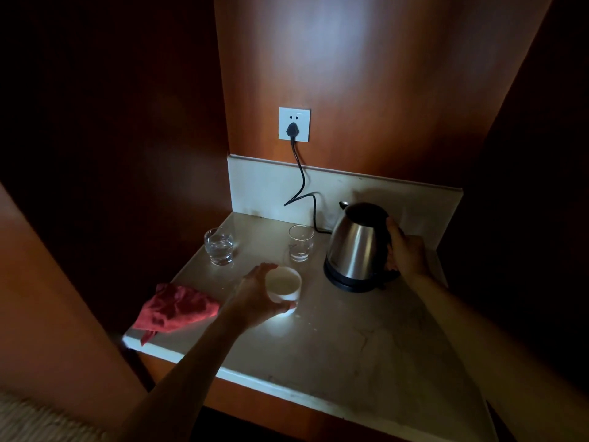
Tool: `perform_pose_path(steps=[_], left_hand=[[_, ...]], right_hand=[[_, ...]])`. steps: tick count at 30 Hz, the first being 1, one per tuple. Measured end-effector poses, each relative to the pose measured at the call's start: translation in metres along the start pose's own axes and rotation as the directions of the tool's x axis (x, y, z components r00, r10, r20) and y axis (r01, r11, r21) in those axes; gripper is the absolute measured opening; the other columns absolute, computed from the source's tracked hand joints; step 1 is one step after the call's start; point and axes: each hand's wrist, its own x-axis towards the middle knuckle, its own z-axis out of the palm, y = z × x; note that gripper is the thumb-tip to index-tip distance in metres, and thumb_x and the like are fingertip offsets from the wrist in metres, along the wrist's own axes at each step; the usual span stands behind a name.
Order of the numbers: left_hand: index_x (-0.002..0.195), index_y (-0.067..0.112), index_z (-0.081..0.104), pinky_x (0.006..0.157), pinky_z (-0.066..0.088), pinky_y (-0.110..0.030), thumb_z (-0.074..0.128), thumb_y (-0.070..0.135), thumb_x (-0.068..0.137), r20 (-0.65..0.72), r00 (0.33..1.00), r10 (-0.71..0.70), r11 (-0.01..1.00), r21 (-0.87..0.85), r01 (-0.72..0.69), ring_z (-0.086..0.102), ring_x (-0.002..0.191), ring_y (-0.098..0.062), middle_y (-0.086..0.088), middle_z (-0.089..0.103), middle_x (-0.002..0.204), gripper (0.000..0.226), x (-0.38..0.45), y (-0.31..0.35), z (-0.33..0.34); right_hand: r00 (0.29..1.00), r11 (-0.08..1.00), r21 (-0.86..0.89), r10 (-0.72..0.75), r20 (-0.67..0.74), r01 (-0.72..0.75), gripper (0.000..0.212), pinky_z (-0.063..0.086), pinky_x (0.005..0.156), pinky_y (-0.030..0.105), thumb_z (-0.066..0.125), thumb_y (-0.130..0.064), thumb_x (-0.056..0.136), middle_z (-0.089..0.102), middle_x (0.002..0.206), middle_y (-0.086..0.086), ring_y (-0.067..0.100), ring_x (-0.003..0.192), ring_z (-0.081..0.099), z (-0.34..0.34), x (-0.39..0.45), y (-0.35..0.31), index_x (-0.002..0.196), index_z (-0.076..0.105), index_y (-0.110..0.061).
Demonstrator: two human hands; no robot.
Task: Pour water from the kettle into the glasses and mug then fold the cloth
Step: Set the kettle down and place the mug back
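A steel kettle [357, 247] with a black lid stands upright on its black base at the right of the pale counter [366, 352]. My right hand [404, 250] is wrapped around its handle. A white mug [283, 283] stands in the middle, and my left hand [258, 298] cups it from the left, thumb under its front. Two clear glasses stand behind: the left glass [219, 246] holds water, the right glass [300, 242] has a little at its bottom. A crumpled red cloth [175, 309] lies at the counter's left front corner.
A black cord [301, 183] runs from a wall socket [294, 124] down behind the right glass to the kettle base. Wooden walls close in the counter at the left, back and right. The counter's front edge is near my forearms.
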Motion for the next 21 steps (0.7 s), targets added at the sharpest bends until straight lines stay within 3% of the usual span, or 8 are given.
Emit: perform_pose_path(steps=[10,21], left_hand=[[0.136,0.011,0.047,0.098,0.050,-0.038,0.094,0.043,0.058,-0.117,0.988,-0.099,0.995,0.003,0.100,0.056,0.116,-0.029,-0.009,0.056,0.130,0.097,0.056,0.015,-0.016],[0.136,-0.001,0.039,0.097,0.045,-0.044,0.092,0.030,0.066,-0.108,0.959,-0.261,0.960,0.074,0.269,0.052,0.122,-0.040,-0.023,0.050,0.132,0.093,0.132,0.018,-0.018]], right_hand=[[1.000,1.000,-0.015,-0.024,-0.014,0.024,0.062,0.039,0.054,0.032,0.070,-0.060,0.089,0.047,0.042,-0.004,0.017,0.045,0.049,0.002,0.005,0.006,0.047,0.047,-0.020],[1.000,1.000,-0.008,-0.005,-0.011,0.005,0.065,0.034,0.046,0.026,0.068,-0.058,0.092,0.044,0.043,-0.001,0.015,0.038,0.044,0.004,0.008,0.006,0.046,0.043,-0.019]])
